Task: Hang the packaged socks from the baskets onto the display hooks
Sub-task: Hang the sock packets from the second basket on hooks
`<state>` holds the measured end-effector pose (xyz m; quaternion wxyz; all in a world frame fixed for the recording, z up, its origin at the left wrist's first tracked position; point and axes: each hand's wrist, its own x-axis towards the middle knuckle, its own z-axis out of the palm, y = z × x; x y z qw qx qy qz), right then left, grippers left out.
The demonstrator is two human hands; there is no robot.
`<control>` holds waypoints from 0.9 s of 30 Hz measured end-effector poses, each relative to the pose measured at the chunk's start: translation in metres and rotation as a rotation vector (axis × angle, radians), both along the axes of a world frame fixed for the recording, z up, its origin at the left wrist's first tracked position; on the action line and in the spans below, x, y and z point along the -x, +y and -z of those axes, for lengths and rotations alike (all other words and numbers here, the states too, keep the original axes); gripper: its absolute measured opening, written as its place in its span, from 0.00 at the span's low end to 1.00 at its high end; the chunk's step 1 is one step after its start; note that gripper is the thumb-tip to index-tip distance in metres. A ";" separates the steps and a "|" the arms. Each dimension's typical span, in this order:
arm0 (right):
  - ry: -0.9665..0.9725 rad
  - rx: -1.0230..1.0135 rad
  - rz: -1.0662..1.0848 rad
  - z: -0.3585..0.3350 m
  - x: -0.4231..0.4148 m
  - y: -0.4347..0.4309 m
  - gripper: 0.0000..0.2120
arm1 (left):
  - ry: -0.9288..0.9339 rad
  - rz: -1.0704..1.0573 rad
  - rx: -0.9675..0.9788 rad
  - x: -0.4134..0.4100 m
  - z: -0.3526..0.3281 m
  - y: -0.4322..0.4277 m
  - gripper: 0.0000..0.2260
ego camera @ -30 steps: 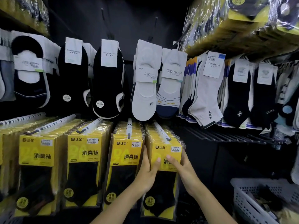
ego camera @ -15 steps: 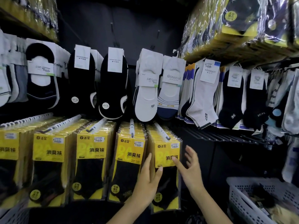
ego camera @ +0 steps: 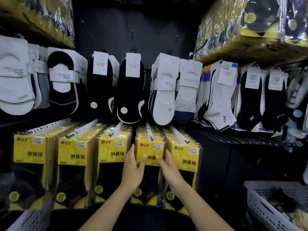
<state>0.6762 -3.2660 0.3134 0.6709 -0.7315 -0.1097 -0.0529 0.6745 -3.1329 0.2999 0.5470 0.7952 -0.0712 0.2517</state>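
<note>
Both hands are up at the lower row of yellow packs, either side of the fourth pack [ego camera: 150,150], which hangs from its hook [ego camera: 148,131]. The left hand [ego camera: 133,172] lies along the pack's left edge with fingers straight and the thumb laid on the front. The right hand [ego camera: 170,170] mirrors it on the right edge, its thumb on the front and its fingers slipped into the gap beside the next stack [ego camera: 187,154]. Neither hand is curled round anything; they press and steady the pack, they don't carry it.

I'd say this is the tail of a hanging step: the pack is on the hook and is being squared up flush with those behind it. Whether it sits fully back I cannot tell.

The next move would call for letting go and reaching down to the white basket [ego camera: 260,205] at the lower right. Dark packets lie in it, blurred. One would be picked up and its hole found for a hook.
</note>
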 end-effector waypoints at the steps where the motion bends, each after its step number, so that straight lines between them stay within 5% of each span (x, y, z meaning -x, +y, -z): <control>1: 0.030 -0.017 0.001 0.001 -0.005 0.005 0.35 | 0.024 0.020 0.024 -0.005 -0.001 0.001 0.32; 13: -0.013 -0.105 0.006 0.015 -0.031 0.017 0.42 | 0.102 0.289 0.104 -0.031 0.005 0.014 0.33; 27: -0.103 -0.013 0.068 0.038 -0.018 0.021 0.36 | 0.031 0.317 0.149 -0.012 0.012 0.008 0.48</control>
